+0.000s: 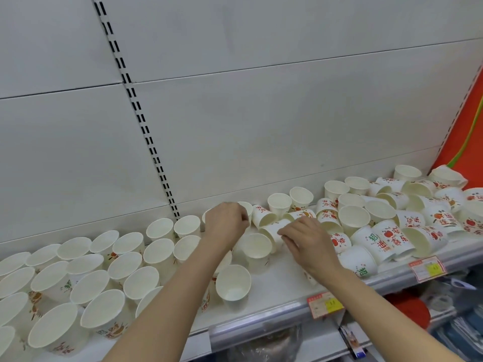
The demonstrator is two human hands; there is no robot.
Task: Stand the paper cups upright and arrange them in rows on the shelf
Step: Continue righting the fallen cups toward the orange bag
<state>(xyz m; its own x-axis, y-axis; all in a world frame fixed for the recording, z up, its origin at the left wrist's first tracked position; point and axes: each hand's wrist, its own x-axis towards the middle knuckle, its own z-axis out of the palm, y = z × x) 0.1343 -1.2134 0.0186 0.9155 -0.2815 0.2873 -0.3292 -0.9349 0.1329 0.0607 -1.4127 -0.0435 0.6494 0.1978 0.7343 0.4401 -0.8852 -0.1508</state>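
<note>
Tipped paper cup [271, 229] pinched in right hand [304, 242], left hand [226, 222] curled on a rear cup [247, 209]

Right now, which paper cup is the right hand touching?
The tipped paper cup lying on its side between both hands, mouth facing left; the right hand rests fingers on its wall, unlike upright neighbours.
</note>
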